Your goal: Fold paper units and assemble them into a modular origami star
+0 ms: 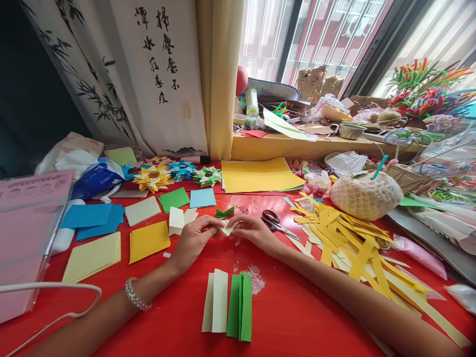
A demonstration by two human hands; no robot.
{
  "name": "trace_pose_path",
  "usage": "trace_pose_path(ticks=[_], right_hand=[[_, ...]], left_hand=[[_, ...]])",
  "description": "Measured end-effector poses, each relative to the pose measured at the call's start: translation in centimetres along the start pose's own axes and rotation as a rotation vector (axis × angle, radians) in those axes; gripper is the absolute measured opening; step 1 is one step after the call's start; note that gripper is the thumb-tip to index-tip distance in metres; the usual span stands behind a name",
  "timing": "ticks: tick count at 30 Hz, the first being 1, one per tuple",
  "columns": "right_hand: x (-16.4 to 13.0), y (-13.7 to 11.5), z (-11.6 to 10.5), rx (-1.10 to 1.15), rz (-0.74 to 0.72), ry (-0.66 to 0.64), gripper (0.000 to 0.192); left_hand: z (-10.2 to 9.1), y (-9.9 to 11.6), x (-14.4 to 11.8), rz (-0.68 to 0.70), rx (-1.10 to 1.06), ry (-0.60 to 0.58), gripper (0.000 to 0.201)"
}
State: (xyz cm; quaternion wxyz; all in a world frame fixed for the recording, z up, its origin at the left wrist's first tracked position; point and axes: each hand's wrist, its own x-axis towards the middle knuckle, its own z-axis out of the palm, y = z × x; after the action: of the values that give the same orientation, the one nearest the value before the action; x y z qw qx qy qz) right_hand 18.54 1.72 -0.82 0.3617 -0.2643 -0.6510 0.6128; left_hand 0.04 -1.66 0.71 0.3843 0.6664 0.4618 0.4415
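Observation:
Between my two hands is a small piece of folded cream paper (226,228). My left hand (197,240) pinches its left side, while the fingers of my right hand (256,234) close on its right side. Just beyond the fingertips lies a folded green paper piece (225,213). A creased cream sheet (178,220) stands partly open beside my left hand. Nearer to me, a pleated cream paper (219,302) and a pleated green paper (239,307) lie side by side on the red tabletop (171,317).
Black-handled scissors (277,223) lie right of my hands, beside a heap of yellow paper strips (345,248). Stacks of blue (89,218), yellow (149,240) and green squares (174,199) are at left. Folded paper stars (152,177) and a yellow sheet stack (260,176) sit behind.

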Motion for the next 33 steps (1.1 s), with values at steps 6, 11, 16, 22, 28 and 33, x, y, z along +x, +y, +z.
trace_pose_path(ticks=[6,11,16,22,28,33], right_hand=[[-0.06,-0.39,0.16,-0.128,-0.101,0.016,0.018],[-0.22,-0.13,0.26,-0.239,-0.134,0.047,0.017],[-0.22,-0.03,0.21,-0.250,-0.160,0.060,0.013],[-0.16,-0.40,0.28,-0.198,-0.148,0.087,0.014],[-0.18,-0.28,0.32,-0.191,-0.142,0.071,0.016],[-0.09,0.15,0.14,-0.239,-0.132,0.093,0.018]], left_hand=[[0.13,-0.25,0.06,-0.061,-0.093,0.009,0.016],[0.19,-0.21,0.04,-0.074,-0.102,0.007,0.015],[0.23,-0.20,-0.04,-0.073,-0.131,-0.014,0.016],[0.34,0.01,0.01,-0.049,-0.104,-0.062,0.014],[0.48,0.35,0.04,0.009,-0.010,-0.083,0.014],[0.46,-0.26,0.14,-0.015,-0.020,-0.062,0.016]])
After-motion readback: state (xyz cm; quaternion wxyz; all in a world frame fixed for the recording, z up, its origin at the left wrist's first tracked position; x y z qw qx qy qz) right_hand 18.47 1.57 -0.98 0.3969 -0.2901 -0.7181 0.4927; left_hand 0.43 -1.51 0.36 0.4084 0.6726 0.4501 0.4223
